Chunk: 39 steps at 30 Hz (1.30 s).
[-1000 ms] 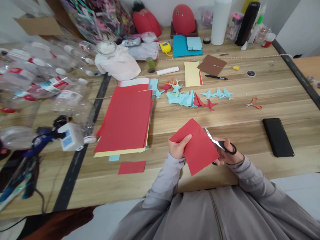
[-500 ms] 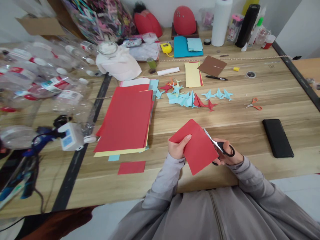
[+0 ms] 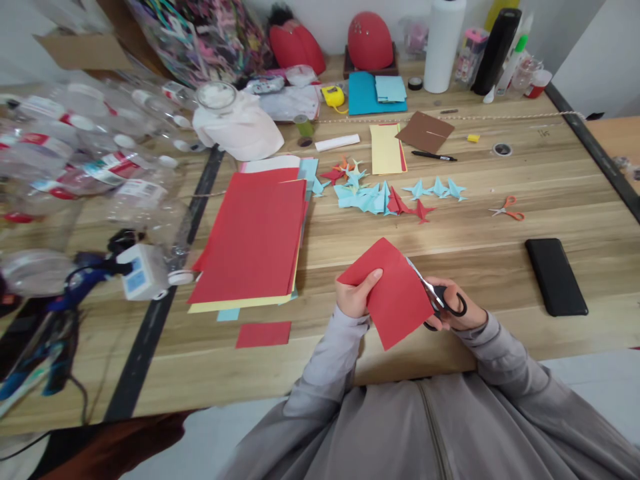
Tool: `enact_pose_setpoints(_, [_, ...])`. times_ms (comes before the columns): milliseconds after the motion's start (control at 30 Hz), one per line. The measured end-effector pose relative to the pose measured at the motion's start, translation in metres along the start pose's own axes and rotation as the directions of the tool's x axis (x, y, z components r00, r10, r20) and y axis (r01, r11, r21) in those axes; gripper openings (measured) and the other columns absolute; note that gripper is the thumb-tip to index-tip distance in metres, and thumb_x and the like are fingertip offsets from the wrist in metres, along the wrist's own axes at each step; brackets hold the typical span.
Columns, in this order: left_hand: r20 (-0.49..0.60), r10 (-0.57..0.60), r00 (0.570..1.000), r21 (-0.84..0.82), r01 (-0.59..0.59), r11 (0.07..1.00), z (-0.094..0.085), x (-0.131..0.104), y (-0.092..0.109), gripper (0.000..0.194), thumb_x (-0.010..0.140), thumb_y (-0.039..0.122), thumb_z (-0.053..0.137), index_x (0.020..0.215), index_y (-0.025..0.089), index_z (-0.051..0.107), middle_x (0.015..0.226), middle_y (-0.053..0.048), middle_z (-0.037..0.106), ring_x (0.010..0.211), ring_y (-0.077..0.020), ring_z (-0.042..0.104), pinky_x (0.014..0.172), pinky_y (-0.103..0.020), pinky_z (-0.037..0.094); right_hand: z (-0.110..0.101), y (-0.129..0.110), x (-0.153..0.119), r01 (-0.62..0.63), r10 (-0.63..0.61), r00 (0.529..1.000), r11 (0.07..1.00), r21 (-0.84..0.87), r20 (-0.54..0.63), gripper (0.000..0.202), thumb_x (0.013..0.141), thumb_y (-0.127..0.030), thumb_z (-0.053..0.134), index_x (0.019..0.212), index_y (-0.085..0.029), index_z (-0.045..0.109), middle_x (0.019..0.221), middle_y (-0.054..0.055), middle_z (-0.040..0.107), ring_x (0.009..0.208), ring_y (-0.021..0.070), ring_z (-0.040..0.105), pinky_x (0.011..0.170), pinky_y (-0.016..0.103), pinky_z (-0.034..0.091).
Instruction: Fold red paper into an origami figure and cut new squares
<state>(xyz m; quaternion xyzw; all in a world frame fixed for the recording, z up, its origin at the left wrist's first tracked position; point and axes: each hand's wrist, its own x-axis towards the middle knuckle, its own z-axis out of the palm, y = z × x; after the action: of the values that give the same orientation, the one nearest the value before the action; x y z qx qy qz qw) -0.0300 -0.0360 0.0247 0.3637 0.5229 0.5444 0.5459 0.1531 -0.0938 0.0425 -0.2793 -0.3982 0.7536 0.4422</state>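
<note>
A piece of red paper (image 3: 395, 293) is pinched at its left side by my left hand (image 3: 356, 293), thumb on top and fingers hidden beneath. My right hand (image 3: 457, 307) grips a pair of black-handled scissors (image 3: 440, 297). Their blades lie along the paper's right edge, one of them partly behind it. To the left rests a stack of red sheets (image 3: 253, 233) with yellow and blue ones under it. A small red paper strip (image 3: 263, 335) lies near the table's front edge. Beyond my hands are folded blue paper shapes (image 3: 363, 199) and red ones (image 3: 421, 211).
A black phone (image 3: 556, 277) and small orange scissors (image 3: 508, 209) lie on the right. Plastic bottles (image 3: 85, 153) crowd the left side. Towards the back stand a white bottle (image 3: 444, 47) and a yellow tape measure (image 3: 333, 98). A black pen (image 3: 434, 156) lies near brown paper (image 3: 425, 132).
The scissors' handles have shifted slightly and the blades have closed a little along the paper's right edge. My left hand and the paper stay nearly still.
</note>
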Motion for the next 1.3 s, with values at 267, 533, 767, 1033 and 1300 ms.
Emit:
enact_pose_setpoints(267, [-0.014,0.003,1.000,0.002,-0.003,1.000,0.001,0.000,0.002,0.032,0.053,0.038,0.084,0.071,0.014,0.074,0.075,-0.007,0.074,0.067,-0.0191,0.068,0.063,-0.028,0.055,-0.002,0.000,-0.001,-0.004,0.003,1.000,0.998,-0.059,-0.019,0.064,0.076,-0.075,0.046,0.084,-0.013,0.056,0.043,-0.006,0.048,0.030,0.0024,0.029,0.031,0.016,0.021])
enact_pose_setpoints(533, [-0.014,-0.016,1.000,-0.034,0.016,0.999,0.001,-0.001,0.003,0.031,0.051,0.036,0.085,0.071,0.015,0.073,0.077,-0.007,0.075,0.069,-0.0199,0.069,0.065,-0.029,0.056,-0.005,0.001,-0.002,-0.035,0.033,0.999,0.997,-0.070,-0.027,0.065,0.074,-0.076,0.049,0.088,-0.013,0.056,0.042,-0.006,0.048,0.029,0.0024,0.029,0.031,0.015,0.021])
enact_pose_setpoints(767, [-0.013,-0.121,0.993,-0.230,0.115,0.966,0.007,-0.002,0.009,0.034,0.049,0.038,0.086,0.071,0.017,0.073,0.071,-0.003,0.073,0.063,-0.0168,0.068,0.062,-0.028,0.056,-0.009,-0.002,-0.004,-0.091,0.094,0.994,0.995,-0.044,0.051,0.067,0.069,-0.078,0.053,0.085,-0.013,0.056,0.042,-0.006,0.050,0.028,0.0017,0.029,0.029,0.014,0.020])
enact_pose_setpoints(1033, [-0.014,-0.156,0.988,-0.151,0.152,0.977,0.005,0.002,0.011,0.033,0.050,0.038,0.086,0.069,0.015,0.072,0.069,-0.004,0.073,0.061,-0.0175,0.068,0.061,-0.029,0.055,-0.010,-0.012,-0.004,-0.275,0.276,0.958,0.961,-0.018,0.080,0.068,0.066,-0.073,0.062,0.096,-0.013,0.054,0.050,-0.003,0.060,0.022,0.0010,0.027,0.023,0.013,0.016])
enact_pose_setpoints(1300, [0.051,-0.194,0.980,-0.154,0.199,0.968,0.006,-0.003,0.009,0.031,0.052,0.037,0.086,0.070,0.015,0.073,0.071,-0.005,0.074,0.062,-0.0176,0.068,0.061,-0.028,0.056,-0.009,0.004,-0.003,-0.116,0.107,0.988,0.991,0.071,0.110,0.074,0.072,-0.077,0.050,0.104,-0.011,0.058,0.049,-0.003,0.056,0.031,0.0064,0.041,0.027,0.016,0.028])
